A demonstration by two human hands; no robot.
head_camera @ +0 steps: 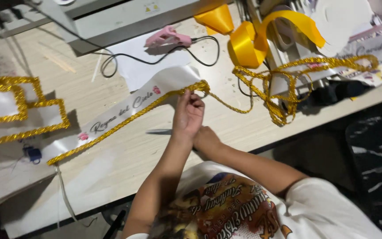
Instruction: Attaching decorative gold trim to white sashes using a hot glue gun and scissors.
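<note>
Left hand (188,116) pinches gold cord (124,120) on white sash (164,84) (right hand (205,140) half hidden, grip unclear).

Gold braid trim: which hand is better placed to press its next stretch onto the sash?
Probably the left hand: its fingers are on the gold braid trim at the sash end. The right hand rests nearer, off it.

The table (124,155) looks like pale wood with a matt, faintly grained surface. On it lies a white sash (124,106) of smooth satin cloth with a soft shine. Its gold trim (111,130) is a rough, glittering braided cord. The yellow ribbon (248,44) is glossy satin. The pink glue gun (166,36) seems matt plastic.
</note>
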